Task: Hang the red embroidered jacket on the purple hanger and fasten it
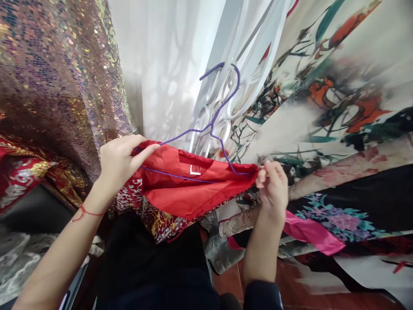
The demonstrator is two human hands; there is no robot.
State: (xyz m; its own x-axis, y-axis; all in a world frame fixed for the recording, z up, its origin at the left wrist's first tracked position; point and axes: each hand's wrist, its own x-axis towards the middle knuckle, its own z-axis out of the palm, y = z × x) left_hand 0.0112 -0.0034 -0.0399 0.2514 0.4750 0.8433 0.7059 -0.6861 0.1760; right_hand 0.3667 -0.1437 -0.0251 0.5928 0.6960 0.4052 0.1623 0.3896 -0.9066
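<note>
A red garment (180, 196) with gold and silver embroidery on its outside hangs in front of me, its smooth red lining and a small white size label (195, 170) facing up. Inside its opening sits a purple wire hanger (211, 122), hook upward, with its shoulders spread into the fabric. My left hand (121, 157) is closed on the left edge of the garment, thumb along the top near the hanger's arm. At the right edge, my right hand (272, 183) pinches the red cloth near the hanger's right end, which the fabric partly hides.
On the left hangs a sequined cloth (58, 64), with another red and gold garment (22, 172) below it. A white scrollwork panel (254, 73) stands behind the hanger. Floral fabric (322, 86) fills the right side, above a black flowered cloth (361, 206) and a pink ribbon (312, 232).
</note>
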